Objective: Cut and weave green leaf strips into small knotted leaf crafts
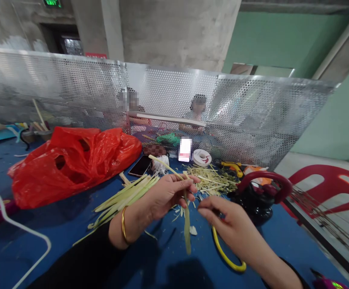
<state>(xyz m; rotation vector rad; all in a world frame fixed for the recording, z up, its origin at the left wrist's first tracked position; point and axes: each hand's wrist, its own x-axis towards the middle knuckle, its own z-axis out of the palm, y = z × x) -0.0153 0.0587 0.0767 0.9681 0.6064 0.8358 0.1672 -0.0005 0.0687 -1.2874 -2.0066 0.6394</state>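
Observation:
My left hand (172, 190), with a gold bangle at the wrist, pinches a long pale-green plant strip (187, 230) between thumb and fingers. One end of the strip hangs down over the table, and a pale stalk end sticks up past the knuckles. Just to the right, my right hand (230, 220) is closed, fingertips curled close to the strip. A yellow curved handle (225, 255) shows below that hand; whether the fingers grip it is hidden. Under my left forearm lies a bundle of similar green stalks (123, 198). Shredded plant strips (212, 180) are heaped beyond my hands.
A red plastic bag (74, 164) fills the left of the blue table (150, 269). Farther back are a dark phone (140, 165), a lit phone (185, 149) and a white spool (202, 157). A black pot (254, 204) stands right. Two people sit behind the perforated metal screen (168, 90).

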